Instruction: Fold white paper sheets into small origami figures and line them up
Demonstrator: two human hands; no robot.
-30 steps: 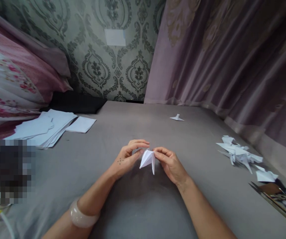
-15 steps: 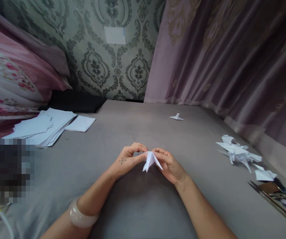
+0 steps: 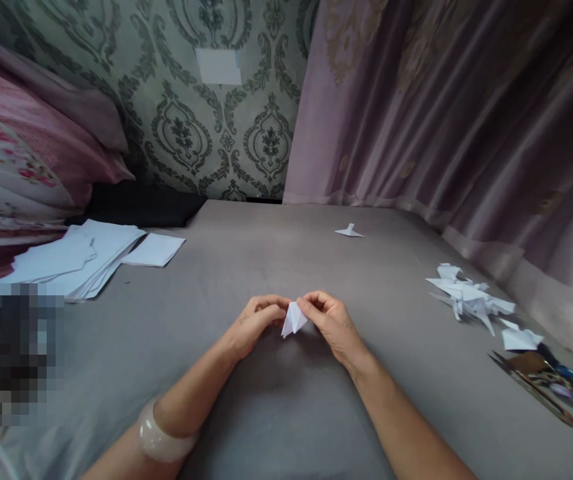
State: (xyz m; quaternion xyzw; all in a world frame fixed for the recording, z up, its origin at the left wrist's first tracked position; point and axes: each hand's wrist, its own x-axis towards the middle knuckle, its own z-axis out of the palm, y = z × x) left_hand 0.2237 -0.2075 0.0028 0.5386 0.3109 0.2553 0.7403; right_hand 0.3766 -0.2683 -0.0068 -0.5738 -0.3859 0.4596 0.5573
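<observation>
Pinching folded white paper [image 3: 293,321] in left hand [image 3: 255,323] and right hand [image 3: 335,325] fingertips over gray surface [image 3: 246,250], inside its far edge, perhaps risking tears from uneven tugging.

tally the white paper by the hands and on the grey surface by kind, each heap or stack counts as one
Single folded pieces: 3 (held piece, far piece, near-right piece)
Heap of folded paper, pieces overlap too much to count: 1
Stacks of sheets: 2 (large stack, small stack)
Total: 6
</observation>
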